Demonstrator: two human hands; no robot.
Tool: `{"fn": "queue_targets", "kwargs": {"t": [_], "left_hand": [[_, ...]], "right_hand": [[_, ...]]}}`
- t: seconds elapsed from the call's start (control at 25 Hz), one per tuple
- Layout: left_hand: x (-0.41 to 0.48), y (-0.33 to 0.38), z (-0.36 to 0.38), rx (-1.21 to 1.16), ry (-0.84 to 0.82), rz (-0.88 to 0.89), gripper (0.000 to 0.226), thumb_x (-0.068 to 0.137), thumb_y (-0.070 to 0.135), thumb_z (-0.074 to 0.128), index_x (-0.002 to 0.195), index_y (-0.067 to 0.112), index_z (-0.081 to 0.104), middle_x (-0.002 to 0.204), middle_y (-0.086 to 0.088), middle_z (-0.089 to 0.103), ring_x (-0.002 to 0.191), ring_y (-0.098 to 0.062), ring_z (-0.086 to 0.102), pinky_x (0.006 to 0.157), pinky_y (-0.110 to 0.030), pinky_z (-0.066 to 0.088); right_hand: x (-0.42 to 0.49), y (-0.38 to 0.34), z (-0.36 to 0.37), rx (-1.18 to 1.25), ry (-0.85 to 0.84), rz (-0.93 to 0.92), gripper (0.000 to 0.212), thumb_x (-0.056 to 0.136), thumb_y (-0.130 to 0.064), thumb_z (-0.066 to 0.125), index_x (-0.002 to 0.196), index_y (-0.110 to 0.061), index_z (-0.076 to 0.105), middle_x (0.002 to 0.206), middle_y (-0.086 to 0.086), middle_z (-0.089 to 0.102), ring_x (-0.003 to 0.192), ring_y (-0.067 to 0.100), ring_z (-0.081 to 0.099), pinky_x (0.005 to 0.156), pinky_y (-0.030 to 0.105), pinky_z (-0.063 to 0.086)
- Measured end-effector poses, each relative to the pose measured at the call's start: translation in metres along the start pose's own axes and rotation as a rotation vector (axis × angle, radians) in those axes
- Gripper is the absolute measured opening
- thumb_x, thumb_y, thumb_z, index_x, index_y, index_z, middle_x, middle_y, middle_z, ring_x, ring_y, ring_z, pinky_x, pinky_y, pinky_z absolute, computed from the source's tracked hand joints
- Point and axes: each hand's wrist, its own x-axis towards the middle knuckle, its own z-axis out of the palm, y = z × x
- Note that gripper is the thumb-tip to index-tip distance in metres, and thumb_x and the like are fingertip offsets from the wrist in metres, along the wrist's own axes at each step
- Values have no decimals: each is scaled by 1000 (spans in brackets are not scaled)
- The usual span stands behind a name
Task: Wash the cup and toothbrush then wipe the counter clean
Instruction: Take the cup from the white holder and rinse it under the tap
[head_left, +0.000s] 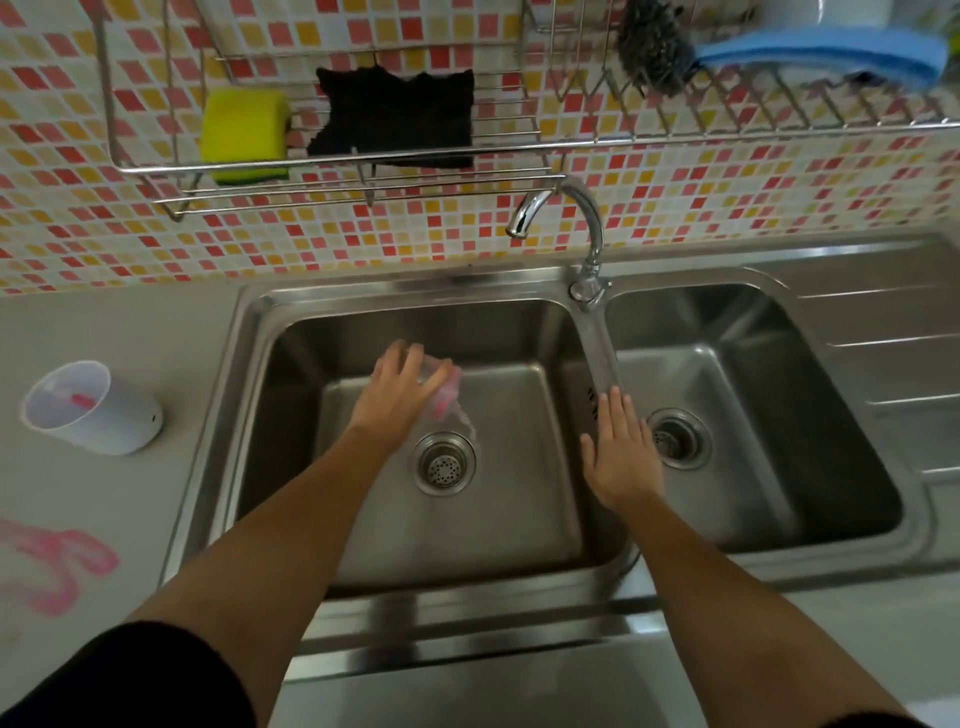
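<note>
Left hand (400, 387) grips the clear cup (445, 385), tipped above the drain (445, 462); right hand (618, 447) is flat, released, beside it over the sink divider (597, 348). Better to turn the cup slowly, so pink water (466, 420) falls inside the basin (509, 332).

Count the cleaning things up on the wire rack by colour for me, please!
Yellow: 1, the sponge
Black: 1, the cloth
Dark grey: 1, the wire scrubber
Blue: 1, the pad
Total: 4
</note>
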Motion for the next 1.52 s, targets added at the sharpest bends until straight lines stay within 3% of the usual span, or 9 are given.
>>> {"fn": "queue_targets", "kwargs": {"t": [0.28,0.36,0.44,0.52,0.68,0.92,1.16,1.36,1.52], "left_hand": [[24,-6,-27,164,128,92,87,39,12,82,119,21,48,111,-19,52,100,-38,53,79,-41,52],[26,-8,-32,-145,117,-63,89,43,13,84,123,17,48,115,-14,52,106,-32,47,85,-36,47],[25,-5,-29,-698,21,-275,87,54,16,87,129,14,43,120,-5,48,113,-22,45,93,-33,39],[26,2,-25,-1148,-22,-379,87,55,17,90,125,15,40,115,3,50,106,-12,53,87,-26,45],[47,26,-34,-1547,-78,-494,78,69,3,81,128,10,31,111,1,53,96,-8,59,69,-18,55],[82,43,-32,-1624,7,-517,79,57,-3,84,121,10,40,119,-18,55,99,-18,61,77,-27,55],[87,45,-26,-1604,-12,-531,84,54,-3,83,126,9,40,121,-19,54,99,-18,62,79,-23,54],[91,43,-36,-1621,-32,-560,80,61,3,85,126,22,42,113,2,60,96,-5,60,74,-11,51],[99,39,-32,-1610,-218,-542,79,53,28,89,123,30,52,114,6,65,105,-13,62,88,-28,52]], "right_hand": [[2,2,1,70,5,7,75,83,-44,-2,147,-5,8,157,12,8,145,24,8,116,38,10],[1,2,-1,124,-7,5,75,85,-45,0,147,-6,11,157,12,11,145,24,10,115,37,11],[3,0,-10,274,-7,56,68,91,-44,10,146,-6,21,156,12,19,142,26,21,114,37,21],[17,0,-25,466,33,128,53,98,-30,27,144,-4,26,153,14,25,138,29,31,110,38,29],[83,3,-68,514,30,110,73,90,-8,50,147,-1,5,157,14,6,143,28,17,114,36,22],[139,-1,-84,584,-143,-126,96,76,6,56,149,-15,-3,156,12,14,139,31,28,110,35,30],[143,-6,-67,38,-160,-408,91,81,0,50,147,-9,-11,156,7,-15,144,21,-12,119,37,1],[111,0,-40,111,-40,-178,75,89,-13,43,148,-7,-4,157,10,-8,145,23,-5,119,41,6],[85,4,-13,121,-93,-25,65,96,-26,32,148,-5,-1,158,11,-5,145,23,-5,118,39,4]]}}
